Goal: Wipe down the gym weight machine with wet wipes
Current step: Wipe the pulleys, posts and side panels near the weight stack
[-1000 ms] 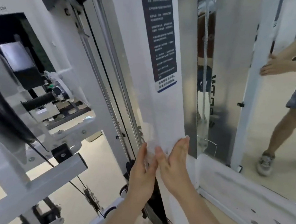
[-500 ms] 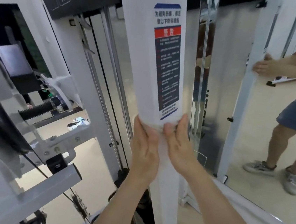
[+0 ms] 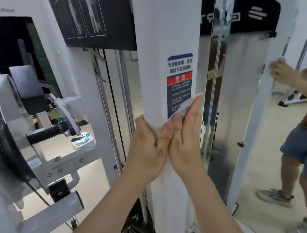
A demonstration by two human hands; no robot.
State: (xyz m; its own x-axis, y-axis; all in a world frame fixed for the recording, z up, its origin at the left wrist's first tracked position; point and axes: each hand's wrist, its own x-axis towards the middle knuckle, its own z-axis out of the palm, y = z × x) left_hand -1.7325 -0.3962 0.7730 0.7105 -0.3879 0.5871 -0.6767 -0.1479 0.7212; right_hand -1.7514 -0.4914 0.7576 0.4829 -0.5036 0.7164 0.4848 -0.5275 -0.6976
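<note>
Having climbed the white upright to its warning label, the left grip curls round the wet wipe while the right grip presses it flat just above, suggesting the lower stretch is wiped.

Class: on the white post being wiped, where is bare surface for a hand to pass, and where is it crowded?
Bare: post face above the left hand, left of the warning label; also below both hands. Crowded: right edge, where the right hand presses the wipe over the label.
</note>
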